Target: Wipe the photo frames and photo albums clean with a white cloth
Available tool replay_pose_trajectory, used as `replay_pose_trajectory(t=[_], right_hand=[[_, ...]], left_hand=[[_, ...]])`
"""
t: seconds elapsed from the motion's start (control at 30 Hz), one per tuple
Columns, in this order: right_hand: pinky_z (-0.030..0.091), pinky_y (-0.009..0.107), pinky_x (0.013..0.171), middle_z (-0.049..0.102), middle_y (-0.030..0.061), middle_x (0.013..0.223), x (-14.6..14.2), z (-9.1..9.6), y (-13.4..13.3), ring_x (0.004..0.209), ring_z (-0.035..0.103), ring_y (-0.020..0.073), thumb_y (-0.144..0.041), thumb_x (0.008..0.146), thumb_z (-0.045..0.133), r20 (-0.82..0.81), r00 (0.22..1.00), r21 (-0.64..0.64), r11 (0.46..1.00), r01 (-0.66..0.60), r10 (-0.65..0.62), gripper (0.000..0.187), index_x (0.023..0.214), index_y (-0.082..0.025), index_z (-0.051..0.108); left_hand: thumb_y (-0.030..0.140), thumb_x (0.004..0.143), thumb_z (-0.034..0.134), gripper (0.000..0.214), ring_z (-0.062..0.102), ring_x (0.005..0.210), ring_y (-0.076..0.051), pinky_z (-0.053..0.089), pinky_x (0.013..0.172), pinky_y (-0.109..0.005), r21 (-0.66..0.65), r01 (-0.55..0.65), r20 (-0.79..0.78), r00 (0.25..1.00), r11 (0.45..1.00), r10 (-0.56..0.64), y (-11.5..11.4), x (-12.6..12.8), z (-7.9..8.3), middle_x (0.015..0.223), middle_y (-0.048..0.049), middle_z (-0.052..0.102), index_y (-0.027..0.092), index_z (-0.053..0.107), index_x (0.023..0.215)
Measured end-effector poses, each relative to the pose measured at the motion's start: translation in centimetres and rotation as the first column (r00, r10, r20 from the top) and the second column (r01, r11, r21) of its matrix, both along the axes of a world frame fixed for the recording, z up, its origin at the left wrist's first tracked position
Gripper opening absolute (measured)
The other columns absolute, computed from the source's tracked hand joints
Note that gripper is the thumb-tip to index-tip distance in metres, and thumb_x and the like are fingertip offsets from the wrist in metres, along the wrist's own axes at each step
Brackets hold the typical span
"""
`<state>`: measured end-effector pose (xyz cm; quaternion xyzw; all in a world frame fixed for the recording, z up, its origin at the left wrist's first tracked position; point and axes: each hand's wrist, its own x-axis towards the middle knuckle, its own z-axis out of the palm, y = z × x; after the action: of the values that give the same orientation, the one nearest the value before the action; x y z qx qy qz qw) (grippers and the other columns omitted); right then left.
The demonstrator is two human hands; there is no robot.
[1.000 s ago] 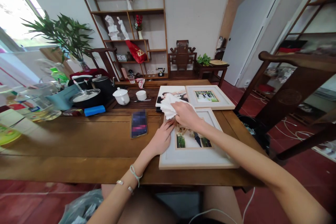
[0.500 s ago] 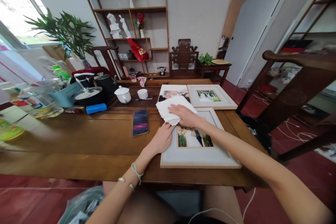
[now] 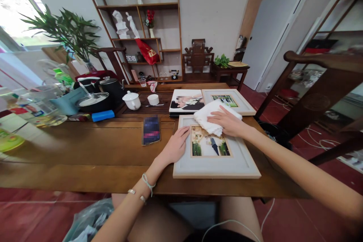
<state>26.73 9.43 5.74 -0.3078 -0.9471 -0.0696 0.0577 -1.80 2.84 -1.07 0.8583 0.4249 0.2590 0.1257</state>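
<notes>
A white cloth (image 3: 208, 115) lies over the upper part of a pale wooden picture frame (image 3: 181, 168) and hides the top of its photo. My right hand (image 3: 225, 121) presses on the cloth and grips it, fingers partly spread. At the frame's left edge rests my left hand (image 3: 176, 143), fingers stretched out flat along the rim and nothing in it. Behind the cloth lies a second framed photo (image 3: 246, 107), its lower edge partly covered. To its left is a photo panel (image 3: 181, 106) with a couple's picture. A phone (image 3: 151, 130) lies left of my left hand.
A lidded white cup (image 3: 131, 101) and a small white bowl (image 3: 153, 100) stand on a dark tea tray. Farther left are a blue box (image 3: 103, 115), a black pan (image 3: 93, 104), a kettle and bottles. A wooden chair (image 3: 317, 79) stands at the right.
My right hand has slid the cloth to the right, uncovering the photo panel and the near frame's upper left corner. My left hand stays at the frame's left edge.
</notes>
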Motion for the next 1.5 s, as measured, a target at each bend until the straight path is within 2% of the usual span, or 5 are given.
replay_pose_trajectory(t=[0.17,0.5,0.97,1.3,1.5], right_hand=[[0.012,0.058,0.115,0.066,0.0111,0.123,2.6,0.2,-2.9,0.126,0.050,0.0279,0.001,0.062,0.047,0.040,0.995,0.071,0.993,0.091,-0.094,0.063,0.121,-0.015,0.062],[0.035,0.049,0.110,0.062,0.0184,0.125,-2.7,-0.3,-15.4,0.122,0.052,0.0291,-0.003,0.059,0.050,-0.076,0.989,-0.130,0.985,0.118,-0.128,0.064,0.122,-0.008,0.058],[0.026,0.056,0.113,0.049,0.0179,0.143,-0.2,-2.0,-0.7,0.140,0.033,0.0329,-0.002,0.068,0.045,-0.193,0.906,0.038,0.920,0.391,-0.377,0.073,0.141,-0.007,0.042],[0.045,0.049,0.101,0.062,0.0183,0.129,-2.9,0.7,-15.6,0.123,0.055,0.0335,-0.004,0.062,0.048,0.046,0.980,-0.125,0.972,0.200,-0.196,0.069,0.130,-0.012,0.056],[0.036,0.052,0.111,0.046,0.0180,0.146,-3.0,-0.3,-19.3,0.138,0.036,0.0356,-0.012,0.060,0.059,-0.067,0.998,-0.170,0.985,-0.002,-0.009,0.085,0.143,-0.013,0.042]], left_hand=[[0.006,0.086,0.033,0.057,0.031,0.140,-0.026,0.029,0.116,-0.051,-0.010,-0.014,-0.018,1.000,1.000,0.014,-0.1,0.1,0.2,0.148,-0.0148,0.040,0.011,0.042,0.142],[0.004,0.085,0.034,0.059,0.030,0.140,-0.025,0.028,0.117,-0.050,-0.002,0.011,-0.028,1.000,1.000,-0.011,-0.1,0.0,0.3,0.149,-0.0140,0.038,0.012,0.040,0.143],[0.005,0.086,0.035,0.058,0.032,0.139,-0.026,0.029,0.116,-0.051,-0.006,-0.012,-0.013,1.000,1.000,0.012,-0.1,0.0,0.1,0.148,-0.0140,0.040,0.013,0.043,0.142],[0.004,0.085,0.035,0.058,0.031,0.140,-0.027,0.029,0.116,-0.051,-0.008,-0.002,-0.025,1.000,1.000,0.002,-0.2,0.1,0.5,0.148,-0.0160,0.040,0.010,0.042,0.142],[0.005,0.086,0.035,0.057,0.032,0.139,-0.026,0.028,0.117,-0.050,0.013,0.019,-0.020,1.000,1.000,-0.019,-0.1,0.1,0.4,0.148,-0.0159,0.040,0.010,0.043,0.142]])
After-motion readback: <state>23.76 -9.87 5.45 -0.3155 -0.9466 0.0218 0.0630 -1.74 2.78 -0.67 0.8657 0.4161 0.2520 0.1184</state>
